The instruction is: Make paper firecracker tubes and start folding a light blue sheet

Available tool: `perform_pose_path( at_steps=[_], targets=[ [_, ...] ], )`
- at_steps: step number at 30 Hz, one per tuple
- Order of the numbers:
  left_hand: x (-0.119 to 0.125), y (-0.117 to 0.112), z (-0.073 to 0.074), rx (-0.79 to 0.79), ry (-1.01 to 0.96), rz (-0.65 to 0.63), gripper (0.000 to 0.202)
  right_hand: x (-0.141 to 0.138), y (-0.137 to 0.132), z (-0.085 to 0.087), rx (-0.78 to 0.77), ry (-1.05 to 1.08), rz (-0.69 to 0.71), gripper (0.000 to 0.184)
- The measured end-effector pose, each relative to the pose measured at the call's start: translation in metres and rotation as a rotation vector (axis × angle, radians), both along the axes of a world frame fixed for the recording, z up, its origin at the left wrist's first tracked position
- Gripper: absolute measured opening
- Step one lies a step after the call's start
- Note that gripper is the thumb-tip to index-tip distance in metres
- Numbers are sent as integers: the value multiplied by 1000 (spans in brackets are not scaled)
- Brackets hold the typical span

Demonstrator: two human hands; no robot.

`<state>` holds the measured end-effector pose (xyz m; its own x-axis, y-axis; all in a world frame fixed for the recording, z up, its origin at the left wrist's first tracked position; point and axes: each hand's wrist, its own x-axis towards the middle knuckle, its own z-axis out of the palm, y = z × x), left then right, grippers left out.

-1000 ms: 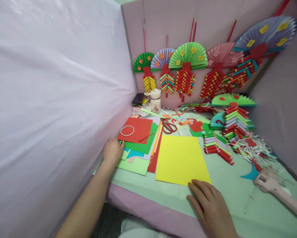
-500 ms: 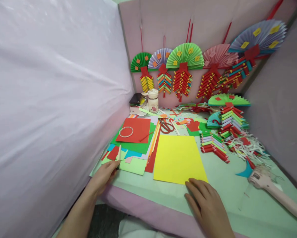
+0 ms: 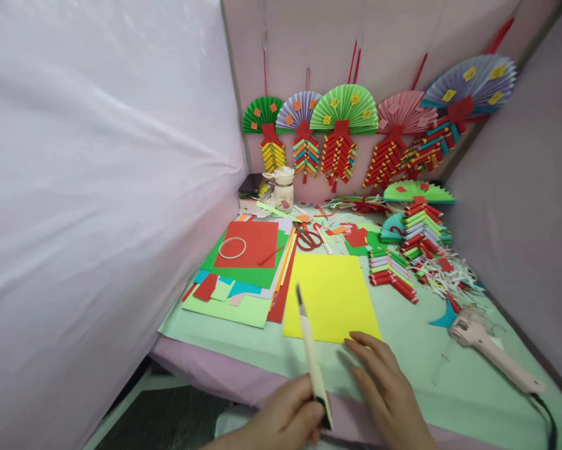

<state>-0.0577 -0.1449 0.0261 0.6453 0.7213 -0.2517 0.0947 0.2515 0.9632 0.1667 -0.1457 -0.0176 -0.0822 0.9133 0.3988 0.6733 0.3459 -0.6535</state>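
My left hand [image 3: 290, 412] is closed around the lower end of a slim white pen-like tool [image 3: 311, 356]. Its dark pointed tip is up and slants a little left, in front of the yellow sheet; whether it is a pen or a knife I cannot tell. The yellow sheet of paper [image 3: 330, 294] lies flat on the table. At its lower right edge is my right hand [image 3: 386, 387], fingers apart and holding nothing; the fingertips are at the paper's edge.
Left of the yellow sheet lie stacked coloured papers [image 3: 262, 278] with a white ring [image 3: 232, 248]. Behind it are red-handled scissors [image 3: 309, 239] and paper scraps. A glue gun [image 3: 491, 353] and rolled-paper firecracker strings [image 3: 391, 275] lie right. Paper fans [image 3: 344, 106] hang on the back wall.
My left hand has lifted the white pen-like tool from beside the stacked papers and brought it right, in front of the yellow sheet. My right hand stays at the sheet's lower right edge.
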Motion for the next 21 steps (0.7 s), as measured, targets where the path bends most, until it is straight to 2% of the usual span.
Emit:
perform_pose_path(
  at_steps=[3, 5, 6, 8, 10, 12, 14, 17, 19, 21],
  targets=[
    [27, 14, 10, 194, 97, -255, 20, -5, -12, 26, -323, 342, 155, 35],
    [44, 22, 16, 280, 128, -355, 19, -9, -20, 38, -569, 542, 210, 36],
    [51, 25, 17, 307, 141, -402, 22, -10, -22, 41, -629, 619, 198, 35],
    [61, 32, 19, 382, 204, -479, 23, -8, -25, 42, -604, 686, 97, 33],
    [66, 39, 17, 530, 318, -508, 21, 1, -26, 38, -485, 632, -67, 33],
    [66, 48, 11, 735, 444, -460, 25, 15, -27, 33, -404, 508, -235, 34],
    [66, 59, 2, 947, 554, -395, 38, 30, -28, 29, -385, 365, -362, 34],
    [66, 73, -12, 1122, 690, -418, 69, 48, -34, 23, -385, 191, -428, 34],
    [65, 77, -21, 1144, 755, -498, 88, 55, -42, 18, -402, 117, -429, 36],
    [62, 77, -26, 1157, 765, -588, 96, 61, -53, 12, -421, 41, -441, 35]
  ],
)
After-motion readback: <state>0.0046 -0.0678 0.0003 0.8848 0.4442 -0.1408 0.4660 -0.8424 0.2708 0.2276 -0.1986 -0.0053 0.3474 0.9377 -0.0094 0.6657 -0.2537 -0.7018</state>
